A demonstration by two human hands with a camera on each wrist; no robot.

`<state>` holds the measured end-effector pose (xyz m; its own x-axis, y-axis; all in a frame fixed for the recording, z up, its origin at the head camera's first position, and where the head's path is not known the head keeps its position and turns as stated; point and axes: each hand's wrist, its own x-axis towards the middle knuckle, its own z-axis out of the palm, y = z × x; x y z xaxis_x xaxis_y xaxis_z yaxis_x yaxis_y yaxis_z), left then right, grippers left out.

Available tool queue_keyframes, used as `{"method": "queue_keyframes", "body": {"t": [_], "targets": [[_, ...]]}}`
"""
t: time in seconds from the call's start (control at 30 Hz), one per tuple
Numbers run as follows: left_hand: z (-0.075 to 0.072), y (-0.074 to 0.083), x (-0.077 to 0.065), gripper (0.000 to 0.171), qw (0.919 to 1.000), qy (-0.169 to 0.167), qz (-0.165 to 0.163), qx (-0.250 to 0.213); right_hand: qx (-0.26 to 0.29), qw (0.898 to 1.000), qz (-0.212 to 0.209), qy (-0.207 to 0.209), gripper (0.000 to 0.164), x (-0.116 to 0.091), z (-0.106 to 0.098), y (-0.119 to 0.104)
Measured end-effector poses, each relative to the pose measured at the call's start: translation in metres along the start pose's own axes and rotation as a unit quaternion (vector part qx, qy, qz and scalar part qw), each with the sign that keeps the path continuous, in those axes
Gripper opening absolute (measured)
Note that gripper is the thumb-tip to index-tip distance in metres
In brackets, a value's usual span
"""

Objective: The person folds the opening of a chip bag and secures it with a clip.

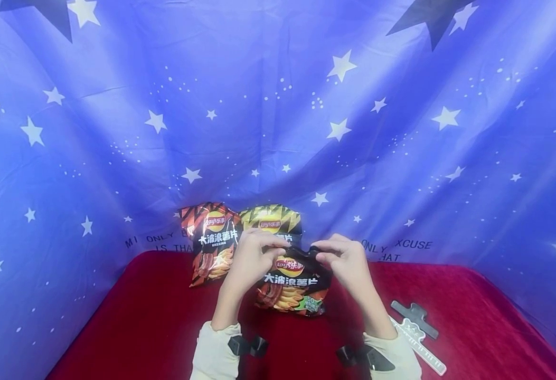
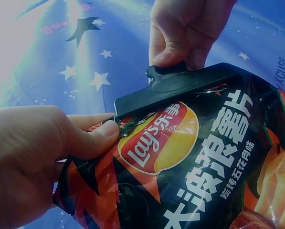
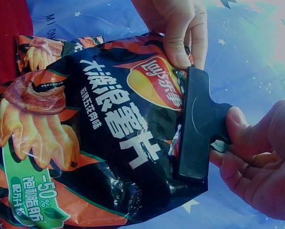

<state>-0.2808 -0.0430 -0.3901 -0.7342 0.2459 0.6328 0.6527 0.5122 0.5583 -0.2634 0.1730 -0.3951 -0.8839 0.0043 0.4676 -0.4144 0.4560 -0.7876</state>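
A black and red Lay's chip bag is held above the red cloth, with a black bag clip across its folded top edge. My left hand pinches the bag's top corner between thumb and fingers, close to one end of the clip, as the left wrist view shows. My right hand grips the clip's handle tab between thumb and fingers; in the right wrist view that hand comes from the side. The clip's jaws lie along the bag's top.
Behind stand a red chip bag and a yellow chip bag. On the right of the red-covered table lie a grey clip and a white clip. A blue starry curtain hangs around the table.
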Motion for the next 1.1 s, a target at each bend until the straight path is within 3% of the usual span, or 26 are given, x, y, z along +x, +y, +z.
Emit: {"method": "queue_keyframes", "body": {"t": [0.37,0.6,0.97,1.1], "targets": [[0.000,0.000,0.000,0.020,0.9998,0.005,0.011,0.014,0.039,0.999,0.031,-0.007,0.024,0.002,0.002,0.003],[-0.001,0.001,-0.001,0.020,0.9998,0.003,0.004,0.018,0.014,1.000,0.014,-0.019,0.026,0.001,0.001,0.001],[0.000,0.001,-0.001,0.021,0.9997,-0.004,-0.005,0.021,0.011,0.998,0.026,-0.053,0.026,0.002,-0.005,-0.001],[0.000,0.000,0.000,0.021,0.9996,-0.007,-0.011,0.024,0.008,0.997,0.010,-0.082,0.026,0.003,-0.009,0.003]]}}
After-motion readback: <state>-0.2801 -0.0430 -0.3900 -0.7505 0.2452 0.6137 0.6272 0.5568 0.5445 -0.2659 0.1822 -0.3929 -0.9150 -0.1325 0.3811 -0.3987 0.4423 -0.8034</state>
